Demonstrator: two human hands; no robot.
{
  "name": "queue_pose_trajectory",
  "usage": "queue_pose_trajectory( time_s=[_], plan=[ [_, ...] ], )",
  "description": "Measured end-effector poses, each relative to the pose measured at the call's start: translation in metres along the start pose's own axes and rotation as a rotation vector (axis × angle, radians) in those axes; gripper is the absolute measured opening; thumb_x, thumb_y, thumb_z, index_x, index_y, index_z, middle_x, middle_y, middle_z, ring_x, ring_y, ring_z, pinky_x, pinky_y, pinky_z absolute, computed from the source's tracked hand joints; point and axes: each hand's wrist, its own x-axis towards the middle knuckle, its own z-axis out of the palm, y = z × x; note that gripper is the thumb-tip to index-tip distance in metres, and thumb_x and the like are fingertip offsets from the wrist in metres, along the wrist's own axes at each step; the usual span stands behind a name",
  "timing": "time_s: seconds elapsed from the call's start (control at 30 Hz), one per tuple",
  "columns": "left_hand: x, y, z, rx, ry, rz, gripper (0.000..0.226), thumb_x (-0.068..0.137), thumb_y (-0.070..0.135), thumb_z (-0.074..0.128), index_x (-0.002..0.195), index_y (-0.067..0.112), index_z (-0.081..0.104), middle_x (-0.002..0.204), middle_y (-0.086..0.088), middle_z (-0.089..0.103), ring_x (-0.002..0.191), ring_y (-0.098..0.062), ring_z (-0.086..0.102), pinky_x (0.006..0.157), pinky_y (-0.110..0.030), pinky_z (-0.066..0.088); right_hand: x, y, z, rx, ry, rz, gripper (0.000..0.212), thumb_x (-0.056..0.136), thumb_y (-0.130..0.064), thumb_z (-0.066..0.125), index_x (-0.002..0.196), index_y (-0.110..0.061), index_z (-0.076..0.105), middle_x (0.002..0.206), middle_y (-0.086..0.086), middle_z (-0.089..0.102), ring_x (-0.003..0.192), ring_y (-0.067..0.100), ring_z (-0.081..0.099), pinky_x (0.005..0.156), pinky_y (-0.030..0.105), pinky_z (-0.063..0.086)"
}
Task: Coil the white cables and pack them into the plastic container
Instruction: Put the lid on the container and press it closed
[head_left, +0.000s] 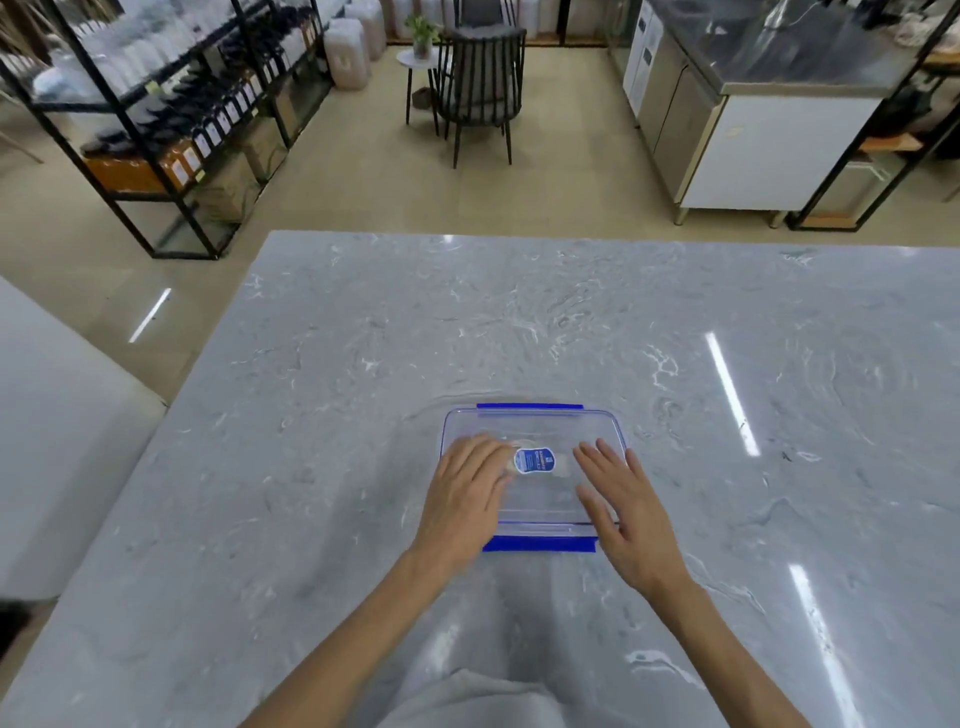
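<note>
A clear plastic container (535, 431) with blue latches on its near and far sides sits on the grey marble table, its lid on and a blue-and-white label in the lid's middle. My left hand (465, 501) lies flat on the lid's left part, fingers together. My right hand (626, 512) rests flat on the lid's right part, fingers slightly spread. A pale shape shows faintly through the lid beside the label; I cannot tell whether it is a cable. No loose white cable lies on the table.
The marble table (363, 364) stretches wide on all sides of the container. Beyond its far edge are a black chair (478, 88), black metal shelving (171, 119) at the left and a steel counter unit (753, 130) at the right.
</note>
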Motion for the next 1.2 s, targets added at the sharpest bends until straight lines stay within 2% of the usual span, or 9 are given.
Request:
queue_pose_trajectory(
  time_s=[0.07, 0.2, 0.33, 0.47, 0.6, 0.77, 0.87, 1.0, 1.2],
  plan=[
    [-0.042, -0.005, -0.002, 0.049, -0.097, 0.058, 0.043, 0.098, 0.034, 0.05, 0.135, 0.013, 0.055, 0.141, -0.001, 0.056, 0.137, -0.021, 0.043, 0.117, -0.033, 0.025, -0.029, 0.014, 0.006, -0.164, -0.047, -0.145, 0.055, 0.099, -0.049, 0.04, 0.146, -0.02, 0.041, 0.153, -0.006, 0.039, 0.145, 0.008, 0.029, 0.121, 0.036, 0.02],
    [-0.08, -0.009, 0.014, 0.309, -0.355, 0.099, 0.09, 0.086, 0.07, 0.048, 0.151, 0.01, 0.034, 0.16, -0.007, 0.028, 0.149, -0.026, 0.021, 0.119, -0.045, 0.019, -0.056, 0.037, 0.029, -0.434, -0.213, -0.2, 0.099, 0.076, -0.071, 0.059, 0.15, -0.013, 0.031, 0.159, 0.0, 0.026, 0.148, 0.02, 0.023, 0.121, 0.041, 0.014],
    [-0.074, -0.015, 0.024, 0.418, -0.374, 0.101, 0.11, 0.072, 0.073, 0.061, 0.152, 0.006, 0.027, 0.16, -0.011, 0.029, 0.148, -0.031, 0.023, 0.118, -0.049, 0.027, -0.047, 0.043, 0.036, -0.524, -0.204, -0.17, 0.108, 0.065, -0.063, 0.076, 0.15, -0.014, 0.031, 0.157, 0.003, 0.033, 0.145, 0.022, 0.029, 0.12, 0.044, 0.021],
    [-0.076, -0.023, 0.03, 0.461, -0.341, 0.132, 0.118, 0.069, 0.068, 0.068, 0.155, 0.006, 0.015, 0.161, -0.011, 0.025, 0.149, -0.031, 0.022, 0.12, -0.049, 0.02, -0.047, 0.047, 0.048, -0.521, -0.116, -0.176, 0.103, 0.068, -0.052, 0.079, 0.15, -0.015, 0.03, 0.154, 0.005, 0.039, 0.143, 0.024, 0.034, 0.122, 0.041, 0.016],
    [-0.074, -0.025, 0.03, 0.482, -0.311, 0.141, 0.111, 0.073, 0.063, 0.069, 0.153, 0.005, 0.02, 0.158, -0.012, 0.033, 0.145, -0.032, 0.032, 0.117, -0.047, 0.029, -0.045, 0.051, 0.051, -0.506, 0.013, -0.234, 0.08, 0.079, -0.042, 0.074, 0.145, -0.012, 0.04, 0.15, 0.007, 0.045, 0.138, 0.025, 0.042, 0.121, 0.038, 0.017],
    [-0.069, -0.031, 0.028, 0.391, -0.159, 0.223, 0.064, 0.093, 0.037, 0.059, 0.147, 0.007, 0.041, 0.153, -0.01, 0.042, 0.142, -0.029, 0.039, 0.115, -0.045, 0.035, -0.04, 0.06, 0.041, -0.415, 0.031, -0.318, 0.061, 0.093, -0.044, 0.06, 0.143, -0.013, 0.046, 0.15, 0.001, 0.044, 0.14, 0.018, 0.04, 0.117, 0.037, 0.03],
    [-0.068, -0.035, 0.025, 0.282, -0.156, 0.229, 0.056, 0.097, 0.033, 0.054, 0.147, 0.009, 0.042, 0.154, -0.007, 0.04, 0.145, -0.025, 0.034, 0.117, -0.044, 0.03, -0.036, 0.062, 0.032, -0.345, -0.006, -0.313, 0.052, 0.097, -0.04, 0.052, 0.144, -0.019, 0.045, 0.15, -0.004, 0.044, 0.139, 0.014, 0.04, 0.115, 0.034, 0.032],
    [-0.065, -0.036, 0.02, 0.199, -0.194, 0.186, 0.059, 0.099, 0.048, 0.047, 0.147, 0.013, 0.043, 0.155, -0.002, 0.039, 0.146, -0.021, 0.032, 0.119, -0.042, 0.026, -0.034, 0.058, 0.032, -0.255, -0.002, -0.273, 0.05, 0.095, -0.034, 0.056, 0.143, -0.022, 0.047, 0.148, -0.006, 0.046, 0.139, 0.011, 0.041, 0.113, 0.035, 0.034],
    [-0.061, -0.028, 0.025, 0.102, -0.029, 0.137, 0.038, 0.096, 0.029, 0.056, 0.13, 0.014, 0.063, 0.139, -0.001, 0.058, 0.133, -0.022, 0.051, 0.107, -0.042, 0.042, -0.032, 0.052, 0.03, -0.14, 0.063, -0.227, 0.039, 0.094, -0.031, 0.055, 0.132, -0.023, 0.059, 0.14, -0.008, 0.055, 0.134, 0.008, 0.047, 0.109, 0.032, 0.037]
  ],
)
